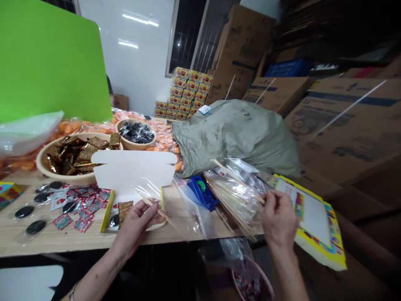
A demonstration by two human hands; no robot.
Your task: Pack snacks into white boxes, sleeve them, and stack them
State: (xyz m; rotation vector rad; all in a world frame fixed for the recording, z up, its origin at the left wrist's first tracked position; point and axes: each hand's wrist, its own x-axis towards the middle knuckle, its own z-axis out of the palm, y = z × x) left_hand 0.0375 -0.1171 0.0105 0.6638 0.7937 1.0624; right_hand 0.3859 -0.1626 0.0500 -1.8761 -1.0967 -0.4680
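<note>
My left hand (pixel 138 223) is closed on a clear plastic packet of wooden chopsticks (pixel 156 207), holding it over an open yellow-edged box (pixel 108 209) with a raised white lid. Inside the box lie a gold-brown packet and a black wrapped piece. My right hand (pixel 278 219) pinches the end of a wooden stick at a heap of wrapped chopstick packets (pixel 238 188) on the wooden table (pixel 62 238).
A large bowl of gold-brown packets (pixel 73 156), a smaller bowl of black pieces (pixel 136 133), orange bags, small red sachets (pixel 81 205), a blue tape dispenser (pixel 202 190), a grey-green sack (pixel 238 133) and flat yellow cartons (pixel 313 217). Cardboard boxes stand at the right; a green board at the left.
</note>
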